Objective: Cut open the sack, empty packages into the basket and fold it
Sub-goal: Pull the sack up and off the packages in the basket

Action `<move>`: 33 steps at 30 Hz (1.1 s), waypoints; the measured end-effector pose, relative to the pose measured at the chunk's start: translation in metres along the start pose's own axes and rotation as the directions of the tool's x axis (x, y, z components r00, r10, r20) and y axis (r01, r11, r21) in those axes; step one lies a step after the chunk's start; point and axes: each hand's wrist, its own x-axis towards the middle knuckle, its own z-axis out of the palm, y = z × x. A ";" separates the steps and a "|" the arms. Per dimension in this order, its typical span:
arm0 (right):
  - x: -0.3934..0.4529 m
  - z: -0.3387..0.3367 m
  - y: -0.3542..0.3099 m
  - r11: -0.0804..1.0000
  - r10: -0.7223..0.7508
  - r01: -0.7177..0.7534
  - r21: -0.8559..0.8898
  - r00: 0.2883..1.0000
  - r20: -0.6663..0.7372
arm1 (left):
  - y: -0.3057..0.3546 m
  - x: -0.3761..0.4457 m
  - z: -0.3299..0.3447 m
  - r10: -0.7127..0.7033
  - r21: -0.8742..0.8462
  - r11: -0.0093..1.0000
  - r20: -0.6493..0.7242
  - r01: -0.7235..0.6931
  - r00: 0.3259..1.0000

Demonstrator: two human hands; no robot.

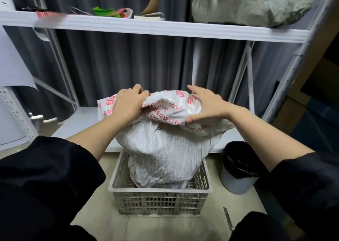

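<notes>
A white woven sack [165, 149] with red printed text stands upside down in a grey slatted plastic basket [159, 202] on the floor. Its upper end is bunched and folded over. My left hand [128, 105] grips the bunched fabric at the top left. My right hand [205, 105] clasps the top right of the sack, thumb under a fold. Whatever is inside the sack is hidden; a few dark and red shapes show through the basket slats. A blade or knife [228, 220] lies on the floor tiles to the right of the basket.
A white metal shelf unit [146, 28] stands behind the basket, its low shelf just behind the sack. A large grey full sack [251, 4] sits on the upper shelf, beside papers and a green scrap. A bin with a black liner [240, 165] stands right of the basket.
</notes>
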 end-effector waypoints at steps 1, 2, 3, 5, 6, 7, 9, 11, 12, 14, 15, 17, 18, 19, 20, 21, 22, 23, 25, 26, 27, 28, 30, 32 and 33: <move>0.000 0.002 -0.002 1.000 0.029 -0.029 0.011 0.997 0.070 | 0.000 -0.002 -0.001 0.028 -0.009 1.000 0.004 -0.028 1.000; 0.000 0.007 -0.003 0.999 0.041 -0.044 0.018 0.992 0.121 | 0.000 -0.003 -0.001 0.050 -0.022 0.999 0.002 -0.050 0.999; -0.001 0.014 -0.004 0.998 0.039 -0.046 0.042 0.988 0.151 | 0.000 -0.005 0.000 0.067 -0.035 0.997 0.005 -0.067 0.998; -0.001 0.035 -0.005 0.978 0.001 -0.044 0.205 0.979 0.203 | 0.002 -0.007 0.000 0.072 -0.063 0.995 0.006 -0.071 0.997; -0.002 0.049 -0.005 0.951 -0.005 -0.069 0.301 0.972 0.237 | 0.003 -0.007 0.000 0.064 -0.077 0.995 -0.002 -0.064 0.998; -0.003 0.062 -0.004 0.933 0.026 -0.119 0.340 0.963 0.269 | 0.005 -0.007 0.001 0.053 -0.089 0.995 -0.017 -0.054 0.998; -0.007 0.084 -0.007 0.939 0.139 -0.211 0.270 0.955 0.263 | 0.012 -0.006 0.002 0.016 -0.116 0.993 0.021 -0.013 1.000; -0.011 0.098 -0.009 0.965 0.243 -0.251 0.082 0.965 0.097 | 0.016 -0.006 0.003 0.004 -0.186 0.982 0.204 0.035 0.979; -0.012 0.099 -0.009 0.965 0.262 -0.262 0.006 0.965 -0.008 | 0.015 -0.006 0.005 0.002 -0.198 0.978 0.348 0.072 0.937; -0.012 0.093 -0.009 0.961 0.269 -0.276 -0.028 0.950 -0.158 | 0.009 -0.006 0.009 0.013 -0.073 0.997 0.511 0.029 0.859; -0.011 0.089 -0.008 0.962 0.262 -0.273 -0.024 0.941 -0.214 | 0.008 -0.007 0.010 -0.002 0.020 1.000 0.531 -0.010 0.847; -0.005 0.083 -0.009 0.966 0.228 -0.254 -0.041 0.920 -0.318 | 0.010 -0.010 0.013 -0.054 0.164 0.986 0.511 -0.036 0.858; -0.003 0.078 -0.011 0.971 0.198 -0.234 -0.058 0.910 -0.364 | 0.010 -0.011 0.013 -0.072 0.196 0.980 0.477 -0.026 0.876; 0.000 0.071 -0.013 0.974 0.166 -0.214 -0.076 0.899 -0.404 | 0.010 -0.010 0.009 -0.086 0.205 0.979 0.411 0.000 0.907; 0.003 0.062 -0.015 0.974 0.142 -0.204 -0.094 0.884 -0.446 | 0.007 -0.006 0.004 -0.104 0.197 0.979 0.310 0.044 0.945; 0.006 0.051 -0.017 0.975 0.124 -0.198 -0.100 0.861 -0.493 | 0.002 -0.001 -0.003 -0.112 0.167 0.982 0.158 0.085 0.981; 0.010 0.039 -0.020 0.976 0.115 -0.197 -0.095 0.830 -0.546 | -0.004 0.006 -0.011 -0.125 0.143 0.982 0.021 0.121 0.992; 0.014 0.027 -0.022 0.977 0.110 -0.196 -0.082 0.796 -0.595 | -0.011 0.015 -0.018 -0.132 0.141 0.979 -0.089 0.144 0.987; 0.019 0.010 -0.026 0.978 0.100 -0.194 -0.071 0.743 -0.662 | -0.018 0.024 -0.028 -0.162 0.177 0.962 -0.241 0.207 0.957; 0.020 0.009 -0.026 0.977 0.098 -0.201 -0.077 0.733 -0.673 | -0.019 0.024 -0.029 -0.169 0.196 0.954 -0.279 0.229 0.945; 0.019 0.011 -0.025 0.976 0.096 -0.202 -0.085 0.745 -0.660 | -0.018 0.021 -0.029 -0.166 0.190 0.958 -0.241 0.214 0.956; 0.018 0.016 -0.025 0.973 0.091 -0.201 -0.112 0.783 -0.615 | -0.016 0.017 -0.024 -0.160 0.173 0.967 -0.151 0.186 0.975; 0.015 0.024 -0.022 0.959 0.030 -0.162 -0.233 0.874 -0.486 | -0.015 0.008 -0.013 -0.130 0.163 0.980 0.071 0.117 0.989; 0.019 0.010 -0.022 0.959 0.014 -0.154 -0.239 0.866 -0.501 | -0.020 0.015 -0.021 -0.161 0.155 0.976 0.016 0.156 0.987; 0.022 -0.002 -0.024 0.963 0.027 -0.170 -0.207 0.830 -0.557 | -0.022 0.021 -0.031 -0.174 0.142 0.973 -0.077 0.183 0.982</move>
